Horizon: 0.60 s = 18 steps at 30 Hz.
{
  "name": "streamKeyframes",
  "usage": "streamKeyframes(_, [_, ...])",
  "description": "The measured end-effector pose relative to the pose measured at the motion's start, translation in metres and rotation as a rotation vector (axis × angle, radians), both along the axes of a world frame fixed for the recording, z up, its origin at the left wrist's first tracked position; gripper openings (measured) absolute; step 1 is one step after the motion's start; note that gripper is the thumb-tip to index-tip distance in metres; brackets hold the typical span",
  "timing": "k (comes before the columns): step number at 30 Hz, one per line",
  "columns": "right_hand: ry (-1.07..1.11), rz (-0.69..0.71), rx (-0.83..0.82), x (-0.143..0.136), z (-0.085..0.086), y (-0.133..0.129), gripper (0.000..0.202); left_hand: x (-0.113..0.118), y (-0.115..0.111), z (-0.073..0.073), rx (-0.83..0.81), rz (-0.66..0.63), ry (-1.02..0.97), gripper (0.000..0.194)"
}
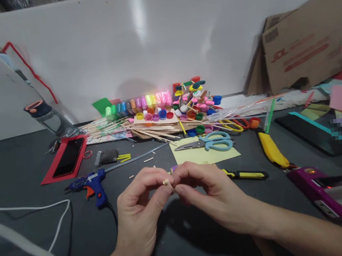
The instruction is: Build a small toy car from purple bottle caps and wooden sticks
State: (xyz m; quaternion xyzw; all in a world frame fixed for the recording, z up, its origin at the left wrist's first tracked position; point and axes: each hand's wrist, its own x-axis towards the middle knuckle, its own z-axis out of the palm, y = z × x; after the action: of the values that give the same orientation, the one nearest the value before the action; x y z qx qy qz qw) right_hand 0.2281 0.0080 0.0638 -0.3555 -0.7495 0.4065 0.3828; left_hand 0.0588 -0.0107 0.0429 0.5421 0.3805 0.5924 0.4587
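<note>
My left hand (140, 208) is closed in a pinch, its thumb and forefinger round a short piece of pale wooden stick (166, 182). My right hand (211, 189) meets it fingertip to fingertip, also pinching; the fingers hide most of what lies between them. Behind the hands, light blue scissors (218, 141) lie on a yellow sheet of paper (187, 156). To the right is a black and yellow utility knife (247, 174). A blue glue gun (96, 187) lies left of my left hand. Small cut stick bits (148, 160) are scattered beyond it.
Farther back lie wooden sticks (155, 129), coloured clay tubs (137, 104) and small paint pots (163, 114). A phone (68, 156) on red card and a water bottle (49, 118) stand left. A white cable (56, 205) crosses the left side; cardboard (306, 40) leans at right.
</note>
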Motion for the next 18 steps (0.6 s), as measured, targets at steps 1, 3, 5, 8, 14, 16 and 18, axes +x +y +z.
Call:
streamKeyframes(1, [-0.059,-0.007,0.042,0.005,0.002,0.0,0.012,-0.001,0.0,0.001,0.013,-0.001,0.014,0.012])
streamKeyframes(3, [-0.247,-0.057,0.153,0.024,0.001,0.001,0.015,-0.003,-0.001,0.003,0.043,0.004,0.044,0.014])
streamKeyframes(5, [-0.546,-0.16,0.27,0.051,-0.009,0.001,0.017,-0.006,-0.001,0.004,0.074,0.022,0.064,0.013])
streamKeyframes(8, [-0.971,-0.27,0.294,0.098,-0.038,-0.003,0.029,-0.008,-0.001,0.004,0.116,0.055,0.062,0.011])
streamKeyframes(14, [-1.095,-0.189,0.181,0.133,-0.062,-0.015,0.043,-0.007,-0.002,0.002,0.154,0.008,0.073,0.011])
streamKeyframes(16, [-1.108,-0.165,0.196,0.128,-0.058,-0.015,0.045,-0.007,-0.002,0.001,0.166,-0.02,0.085,0.012])
streamKeyframes(18, [-1.136,-0.151,0.25,0.124,-0.057,-0.014,0.051,-0.007,-0.002,0.0,0.18,-0.045,0.097,0.012])
